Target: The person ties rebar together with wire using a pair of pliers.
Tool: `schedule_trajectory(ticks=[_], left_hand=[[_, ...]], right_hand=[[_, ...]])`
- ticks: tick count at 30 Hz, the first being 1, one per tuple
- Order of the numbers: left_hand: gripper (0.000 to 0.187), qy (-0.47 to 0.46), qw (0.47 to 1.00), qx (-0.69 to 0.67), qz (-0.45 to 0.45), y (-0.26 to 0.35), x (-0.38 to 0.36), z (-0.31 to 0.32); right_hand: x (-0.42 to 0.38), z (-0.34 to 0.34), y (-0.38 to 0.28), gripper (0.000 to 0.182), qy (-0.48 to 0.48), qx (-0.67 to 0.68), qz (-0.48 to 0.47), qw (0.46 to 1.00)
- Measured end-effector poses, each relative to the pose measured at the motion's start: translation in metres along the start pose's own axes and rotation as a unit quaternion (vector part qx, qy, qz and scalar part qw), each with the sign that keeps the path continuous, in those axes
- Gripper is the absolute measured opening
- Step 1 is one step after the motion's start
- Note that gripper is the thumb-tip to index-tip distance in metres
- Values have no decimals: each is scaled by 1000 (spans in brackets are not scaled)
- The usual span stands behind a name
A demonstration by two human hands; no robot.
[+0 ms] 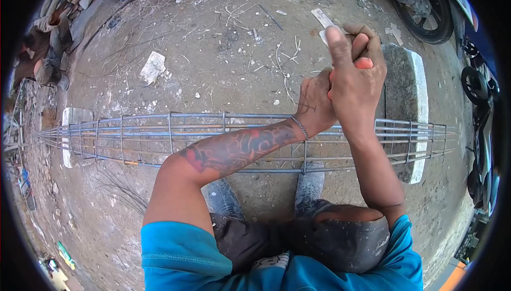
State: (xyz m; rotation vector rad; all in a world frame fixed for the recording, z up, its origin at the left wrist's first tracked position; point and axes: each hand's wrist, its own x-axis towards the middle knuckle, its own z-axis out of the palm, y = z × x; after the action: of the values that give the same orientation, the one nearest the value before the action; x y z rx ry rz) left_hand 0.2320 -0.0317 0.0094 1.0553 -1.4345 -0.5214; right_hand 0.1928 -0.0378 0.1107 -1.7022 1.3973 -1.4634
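My left hand (318,99), with a chain bracelet at the wrist, is closed against my right hand (359,80). Most of its fingers are hidden. The right hand has bent fingers and a raised thumb. Small orange-red patches show between the two hands; what they belong to is unclear. A pale flat strip (321,18) appears just beyond the right thumb, and I cannot tell whether it is held. Below both hands a long cage of steel bars (170,131) with square ties runs from side to side, over my boots (310,184).
The cage rests on a concrete block (399,86) at the right and a pale block (80,115) at the left. A motorcycle wheel (426,19) stands at the upper right. Wire scraps (282,67) and a broken white piece (153,67) lie on the dirt.
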Motion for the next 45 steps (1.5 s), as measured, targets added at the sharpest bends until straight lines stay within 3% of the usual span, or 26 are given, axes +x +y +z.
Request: schedule_trajectory(ticks=[2,3,4,5,6,8,9,12,19,23,26,28,29,31,34,41,45], left_hand=[[31,-24,998,35,-35,-3,10,-10],[37,-151,982,4,-109,-2,21,-27],[44,-277,943,-26,-181,-4,31,-36],[39,-288,914,-185,-220,-15,39,-32],[39,-281,916,-183,-219,-17,44,-30],[33,-318,875,-276,-239,-21,46,-30],[40,-330,879,-254,-231,-18,48,-35],[48,-348,906,-157,-182,-14,49,-42],[43,-320,901,-219,-198,-11,47,-39],[36,-345,887,-221,-213,-13,46,-34],[30,-375,872,-234,-212,-19,56,-35],[27,-399,856,-246,-216,-23,58,-34],[26,-382,850,-273,-240,-24,57,-33],[24,-365,841,-301,-264,-24,58,-29],[22,-355,838,-301,-285,-24,60,-22],[18,-339,847,-271,-306,-40,60,-6],[18,-328,862,-233,-307,-33,60,-6]], right_hand=[[25,-9,32,33,-37,0,23,999],[46,-18,59,31,-212,284,79,932],[63,-25,84,29,-361,534,125,755],[72,-26,104,36,-380,559,121,727],[71,-24,93,36,-387,559,119,723],[58,-24,59,49,-246,294,78,920],[50,-27,51,57,-230,254,60,938],[29,-32,38,58,-158,260,54,951],[20,-32,40,50,-146,346,78,923],[25,-26,42,45,-124,304,141,934],[45,-24,58,44,-108,356,217,903],[56,-30,81,41,-283,517,160,792],[55,-28,81,41,-283,518,159,791],[50,-17,55,42,-104,356,213,904],[54,-17,62,43,-80,315,194,925],[66,-16,81,47,-84,303,228,922],[73,-12,93,37,-72,312,270,908]])
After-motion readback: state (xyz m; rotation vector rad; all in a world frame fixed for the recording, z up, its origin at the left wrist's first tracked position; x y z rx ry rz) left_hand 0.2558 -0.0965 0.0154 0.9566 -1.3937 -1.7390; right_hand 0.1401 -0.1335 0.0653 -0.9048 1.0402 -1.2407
